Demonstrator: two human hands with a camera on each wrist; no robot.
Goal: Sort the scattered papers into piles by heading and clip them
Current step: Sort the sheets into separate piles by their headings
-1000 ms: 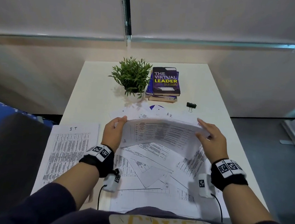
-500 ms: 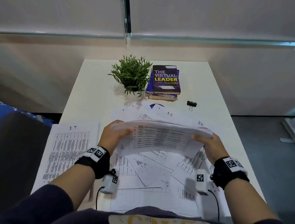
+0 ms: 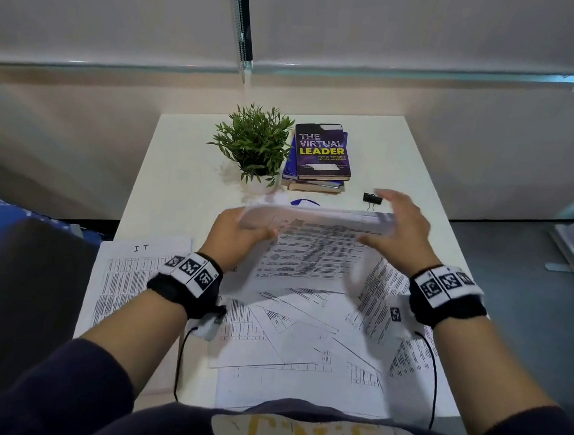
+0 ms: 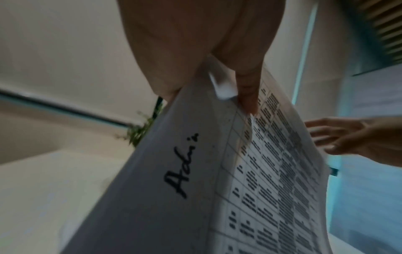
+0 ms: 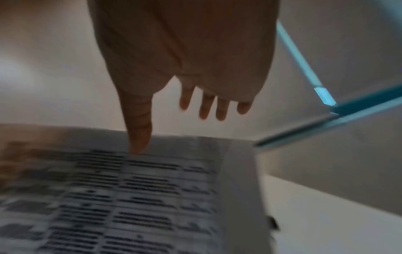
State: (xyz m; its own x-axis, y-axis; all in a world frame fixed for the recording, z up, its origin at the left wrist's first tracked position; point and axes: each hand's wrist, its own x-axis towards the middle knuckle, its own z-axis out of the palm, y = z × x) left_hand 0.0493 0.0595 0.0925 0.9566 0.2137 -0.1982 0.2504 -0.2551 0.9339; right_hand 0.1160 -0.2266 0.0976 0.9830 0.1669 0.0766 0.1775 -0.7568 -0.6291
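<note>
My left hand (image 3: pixel 239 234) grips the left edge of a lifted stack of printed papers (image 3: pixel 310 250) above the table's middle. In the left wrist view my left hand (image 4: pixel 217 77) pinches the stack (image 4: pixel 272 171), and its top sheet bears a handwritten heading that starts with "A". My right hand (image 3: pixel 398 226) is at the stack's right edge with its fingers spread and straight. In the right wrist view only the thumb of my right hand (image 5: pixel 185 86) touches the stack (image 5: pixel 130 197). A black binder clip (image 3: pixel 372 198) lies just beyond my right hand. Scattered sheets (image 3: pixel 286 337) cover the near table.
A pile headed "IT" (image 3: pixel 137 274) lies at the table's left. A potted plant (image 3: pixel 255 146) and a stack of books (image 3: pixel 321 154) stand at the back of the white table (image 3: pixel 179 174). A dark chair (image 3: pixel 16 282) is at my left.
My right hand has let go of the stack's right edge and opened, its fingers now raised toward the binder clip. The left hand still holds the stack, which has risen slightly.
</note>
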